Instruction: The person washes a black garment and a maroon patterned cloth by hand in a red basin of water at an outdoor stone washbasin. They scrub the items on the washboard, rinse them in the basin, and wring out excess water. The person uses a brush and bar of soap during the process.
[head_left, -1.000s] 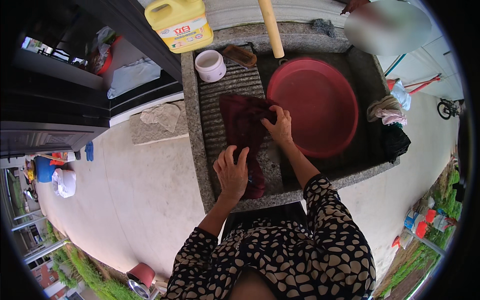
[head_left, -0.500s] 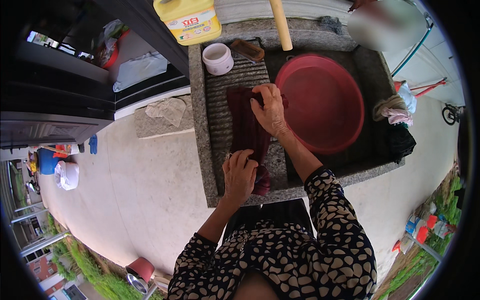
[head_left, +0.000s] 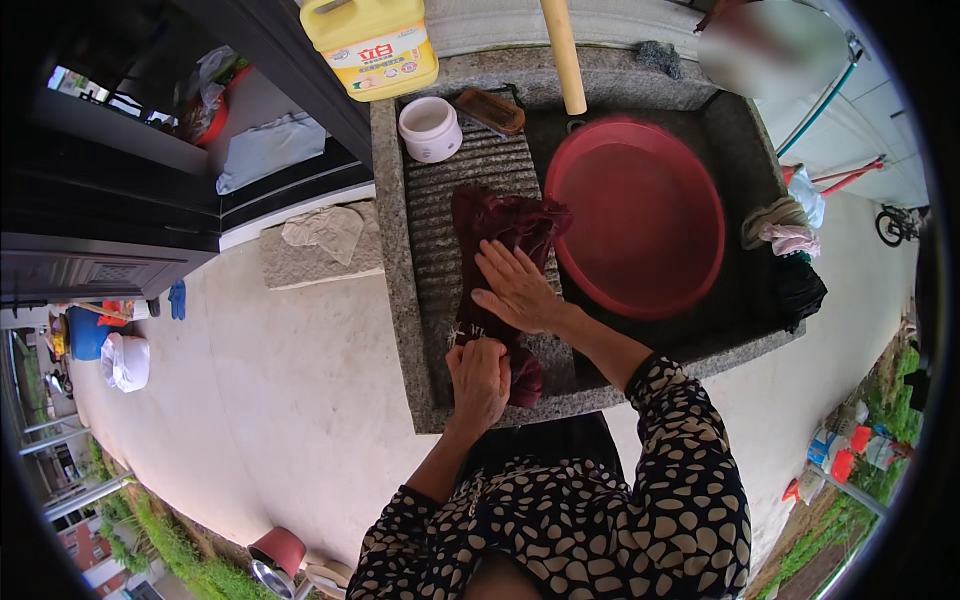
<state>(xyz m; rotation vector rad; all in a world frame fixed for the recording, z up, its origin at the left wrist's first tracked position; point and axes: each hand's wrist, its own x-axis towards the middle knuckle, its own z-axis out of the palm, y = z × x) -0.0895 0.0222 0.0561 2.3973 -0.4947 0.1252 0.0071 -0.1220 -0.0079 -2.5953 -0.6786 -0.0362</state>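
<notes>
A dark red wet garment (head_left: 505, 218) lies along the ridged stone washboard (head_left: 432, 192) at the left of the sink, with pale frayed threads showing near its lower end. My right hand (head_left: 518, 287) rests flat on the middle of the cloth, its fingers stretched out and pointing up and left. Closer to me, my left hand (head_left: 480, 382) is closed on the garment's near end, and part of the cloth bunches beside it at the sink's front edge. Right of the washboard, a red basin (head_left: 640, 215) holding cloudy water sits in the sink.
A wooden scrub brush (head_left: 491, 111) and a white round jar (head_left: 430, 129) stand at the washboard's far end. Behind them is a yellow jug (head_left: 375, 55). A wooden pole (head_left: 564, 55) juts over the stone sink (head_left: 398, 300). Several cloths (head_left: 785, 235) hang on its right rim.
My right hand has come nearer along the cloth, its curled fingers now laid flat. The garment's far end is bunched up. My left hand has closed more tightly and turned.
</notes>
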